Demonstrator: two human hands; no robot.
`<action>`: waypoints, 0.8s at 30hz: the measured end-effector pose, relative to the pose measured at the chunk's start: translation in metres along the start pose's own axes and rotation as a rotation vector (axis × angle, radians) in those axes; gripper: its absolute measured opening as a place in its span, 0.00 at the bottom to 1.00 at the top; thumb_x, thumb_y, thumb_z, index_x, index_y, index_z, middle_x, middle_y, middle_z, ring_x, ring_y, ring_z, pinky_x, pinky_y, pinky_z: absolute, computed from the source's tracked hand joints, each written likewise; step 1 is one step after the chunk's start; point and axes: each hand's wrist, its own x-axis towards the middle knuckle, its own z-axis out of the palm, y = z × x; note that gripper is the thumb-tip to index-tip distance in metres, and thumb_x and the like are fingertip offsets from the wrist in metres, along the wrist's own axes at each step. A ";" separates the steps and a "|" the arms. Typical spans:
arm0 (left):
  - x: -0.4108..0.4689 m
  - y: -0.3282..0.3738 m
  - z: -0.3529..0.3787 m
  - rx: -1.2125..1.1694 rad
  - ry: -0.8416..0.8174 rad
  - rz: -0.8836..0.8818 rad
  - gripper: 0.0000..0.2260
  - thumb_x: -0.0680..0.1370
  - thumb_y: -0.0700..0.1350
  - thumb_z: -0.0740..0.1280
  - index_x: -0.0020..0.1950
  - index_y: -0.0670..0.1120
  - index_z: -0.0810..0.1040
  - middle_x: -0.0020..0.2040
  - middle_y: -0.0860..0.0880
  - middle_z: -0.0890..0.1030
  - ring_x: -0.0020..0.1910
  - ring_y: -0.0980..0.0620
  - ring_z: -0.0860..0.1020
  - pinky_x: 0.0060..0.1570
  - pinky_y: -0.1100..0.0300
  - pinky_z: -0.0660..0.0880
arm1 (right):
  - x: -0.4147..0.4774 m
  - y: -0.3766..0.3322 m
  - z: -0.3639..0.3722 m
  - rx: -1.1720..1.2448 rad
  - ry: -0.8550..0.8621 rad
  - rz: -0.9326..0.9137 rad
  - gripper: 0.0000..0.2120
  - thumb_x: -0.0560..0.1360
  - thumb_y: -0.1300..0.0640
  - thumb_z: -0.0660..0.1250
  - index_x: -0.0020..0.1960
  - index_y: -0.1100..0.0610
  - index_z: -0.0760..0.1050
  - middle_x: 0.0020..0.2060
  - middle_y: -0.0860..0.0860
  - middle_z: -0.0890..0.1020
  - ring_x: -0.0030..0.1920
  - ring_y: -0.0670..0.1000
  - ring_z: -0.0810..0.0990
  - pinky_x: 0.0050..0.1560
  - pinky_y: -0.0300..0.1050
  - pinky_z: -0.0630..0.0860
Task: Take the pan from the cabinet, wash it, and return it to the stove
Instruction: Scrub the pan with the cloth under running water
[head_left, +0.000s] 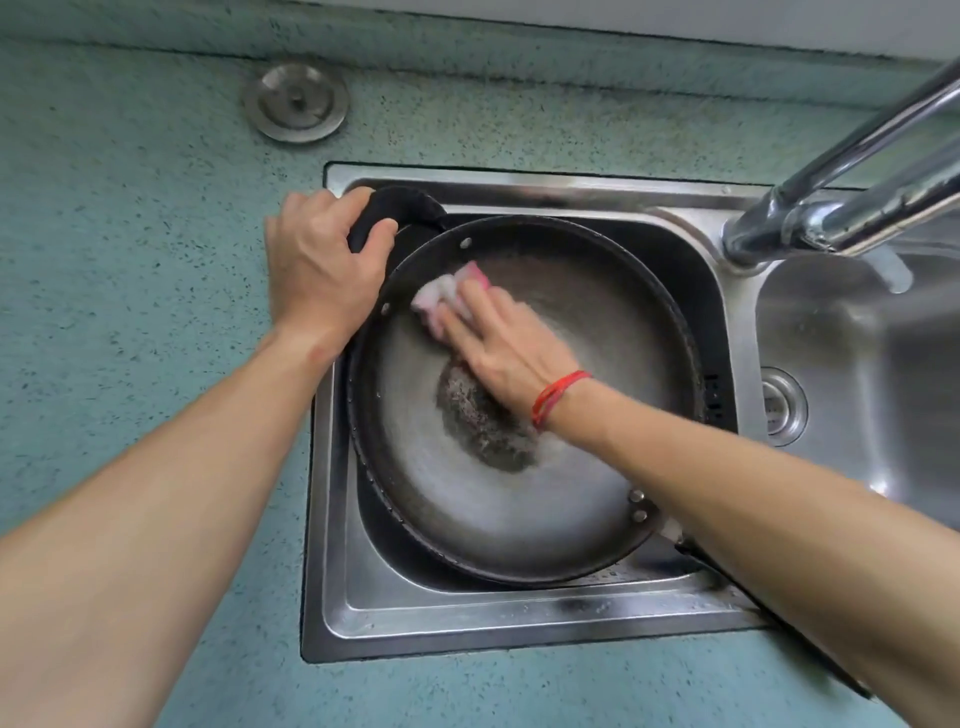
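Under the right grip, the pan fills the left basin of the steel sink, its dark inside facing up under a grey soapy film. That grip lies flat with straight fingers, pressing a pink and white sponge onto the pan's floor near the far-left rim. The sponge pokes out beyond the fingertips. A darker foamy patch shows just below the wrist, which wears a red band. Left of the sponge, the left grip is curled round the pan's black side handle at the basin's far-left corner. On the opposite side, the pan's long handle runs out over the near-right sink edge, mostly hidden below the right forearm. Right of both grips a chrome faucet reaches in above a second basin. Beyond the left grip a round metal drain stopper lies on the speckled blue-green tabletop.
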 end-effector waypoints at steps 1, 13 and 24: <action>0.000 0.000 0.000 -0.002 0.000 0.002 0.13 0.77 0.52 0.65 0.48 0.42 0.81 0.34 0.44 0.73 0.41 0.41 0.72 0.43 0.51 0.66 | -0.001 0.022 -0.006 -0.009 -0.046 0.013 0.18 0.80 0.62 0.56 0.69 0.62 0.71 0.63 0.69 0.73 0.49 0.63 0.75 0.39 0.57 0.75; -0.001 -0.001 0.000 0.005 -0.009 -0.025 0.15 0.78 0.52 0.65 0.54 0.42 0.81 0.40 0.40 0.79 0.45 0.40 0.72 0.47 0.49 0.67 | -0.086 0.065 -0.062 0.025 -0.724 0.135 0.19 0.75 0.54 0.63 0.66 0.54 0.68 0.57 0.59 0.70 0.55 0.60 0.73 0.44 0.49 0.68; 0.000 0.000 -0.001 -0.009 -0.019 -0.051 0.15 0.78 0.53 0.64 0.53 0.43 0.82 0.40 0.42 0.80 0.45 0.41 0.73 0.47 0.50 0.67 | -0.085 -0.023 -0.102 1.007 -0.862 0.045 0.16 0.74 0.59 0.64 0.61 0.49 0.76 0.42 0.52 0.84 0.51 0.51 0.78 0.52 0.39 0.73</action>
